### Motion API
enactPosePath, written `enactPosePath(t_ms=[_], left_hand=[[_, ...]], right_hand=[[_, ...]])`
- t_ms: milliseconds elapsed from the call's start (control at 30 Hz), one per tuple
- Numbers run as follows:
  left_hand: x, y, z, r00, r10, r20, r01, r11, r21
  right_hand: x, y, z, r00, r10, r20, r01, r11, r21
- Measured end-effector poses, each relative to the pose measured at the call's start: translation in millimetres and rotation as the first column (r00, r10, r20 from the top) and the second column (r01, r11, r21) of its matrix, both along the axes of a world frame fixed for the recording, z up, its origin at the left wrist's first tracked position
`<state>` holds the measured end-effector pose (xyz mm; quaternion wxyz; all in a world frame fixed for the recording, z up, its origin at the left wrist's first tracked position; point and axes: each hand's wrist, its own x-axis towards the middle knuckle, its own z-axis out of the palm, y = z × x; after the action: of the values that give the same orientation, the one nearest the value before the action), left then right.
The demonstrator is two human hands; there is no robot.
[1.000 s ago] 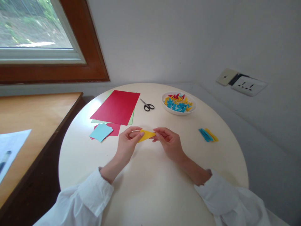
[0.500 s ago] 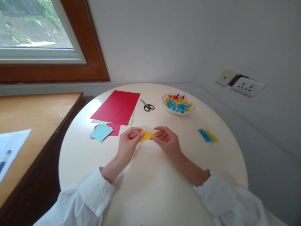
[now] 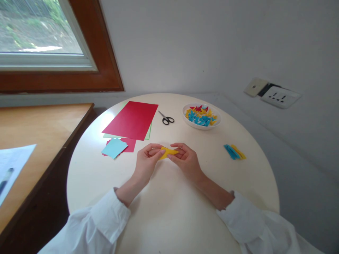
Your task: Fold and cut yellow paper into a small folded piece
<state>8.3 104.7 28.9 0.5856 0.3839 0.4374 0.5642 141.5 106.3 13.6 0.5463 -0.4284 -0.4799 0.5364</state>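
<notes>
A small folded piece of yellow paper [image 3: 167, 152], pointed at its right end, is held up over the middle of the round white table [image 3: 169, 218]. My left hand [image 3: 148, 160] pinches its left side between thumb and fingers. On the right part, my right hand [image 3: 186, 160] presses its thumb to the lower edge, with its fingers curled behind the point. The fingertips behind the paper are partly hidden.
Beyond my hands lie black-handled scissors [image 3: 167, 120] and a white plate [image 3: 186, 123] of folded red, yellow and blue paper pieces. Red sheets [image 3: 132, 120] and light blue squares [image 3: 114, 148] are at left. Folded blue and yellow strips [image 3: 233, 151] sit at right.
My right hand has shifted slightly left along the yellow paper, its thumb now nearer my left thumb. The paper's point shows more plainly in front of the right fingers.
</notes>
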Motion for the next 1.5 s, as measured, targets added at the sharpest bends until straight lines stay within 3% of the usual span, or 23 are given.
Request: enactPosePath(t_ms=[233, 800, 967, 1300, 1500], left_hand=[[0.6, 0.8, -4.0, 1.0, -0.006, 0.018, 0.006, 1.0, -0.012], [2.4, 1.3, -2.4, 0.986, 0.003, 0.164, 0.016, 0.994, -0.11], [1.4, 2.1, -3.5, 0.991, 0.004, 0.135, 0.013, 0.991, -0.131], [-2.6, 6.7, -9.1, 0.994, 0.003, 0.107, 0.011, 0.991, -0.132], [-1.9, 6.3, -7.6, 0.993, 0.022, 0.115, -0.006, 0.99, -0.143]], right_hand=[[-2.4, 0.0, -0.7, 0.999, 0.023, -0.039, -0.025, 0.998, -0.056], [-7.3, 1.6, -7.9, 0.998, 0.042, -0.051, -0.043, 0.999, -0.024], [-6.4, 2.6, -8.4, 0.998, 0.049, -0.026, -0.049, 0.998, 0.028], [-3.2, 3.7, -7.4, 0.999, -0.018, -0.039, 0.017, 1.0, -0.022], [-4.4, 2.9, -8.6, 0.996, 0.017, 0.087, -0.016, 1.0, -0.008]])
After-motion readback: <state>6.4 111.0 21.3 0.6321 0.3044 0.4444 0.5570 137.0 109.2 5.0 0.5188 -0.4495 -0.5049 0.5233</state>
